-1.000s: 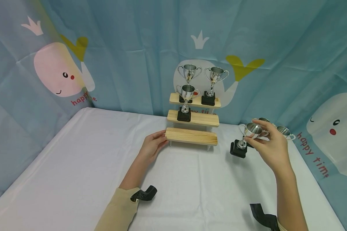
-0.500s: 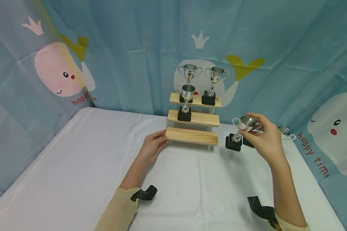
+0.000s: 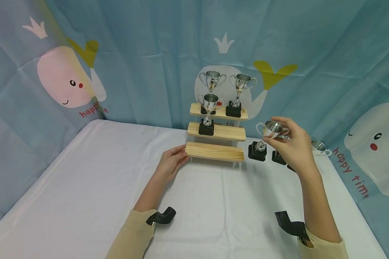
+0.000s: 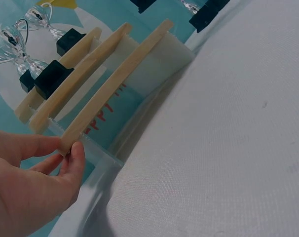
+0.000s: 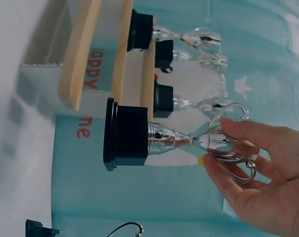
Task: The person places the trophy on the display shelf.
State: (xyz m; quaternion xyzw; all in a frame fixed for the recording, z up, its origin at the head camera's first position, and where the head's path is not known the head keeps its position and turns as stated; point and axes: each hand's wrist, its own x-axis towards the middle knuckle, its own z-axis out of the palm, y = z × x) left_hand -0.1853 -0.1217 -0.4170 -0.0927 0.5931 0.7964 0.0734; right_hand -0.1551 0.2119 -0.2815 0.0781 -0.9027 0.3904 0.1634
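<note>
My right hand (image 3: pixel 293 145) holds a silver trophy cup (image 3: pixel 272 129) by its bowl, thumb and fingers around it, with the black base (image 5: pixel 130 136) hanging above the table. A three-step wooden display stand (image 3: pixel 215 151) is in the middle. My left hand (image 3: pixel 171 163) pinches the left end of its lowest board (image 4: pixel 115 81) between thumb and fingers. Two trophies stand on the top board, a left trophy (image 3: pixel 212 77) and a right trophy (image 3: pixel 241 84). Another trophy (image 3: pixel 209 104) stands at the left of the middle board. No trophy is on the lowest board.
More trophies stand on the table at the right, partly behind my right hand; one silver cup (image 3: pixel 319 146) and a black base (image 3: pixel 278 157) show. A white cloth (image 3: pixel 200 208) covers the table. A blue curtain (image 3: pixel 142 72) with whale prints hangs behind.
My right hand has moved up and to the left with its trophy, nearer the stand. The left hand has stayed on the lowest board.
</note>
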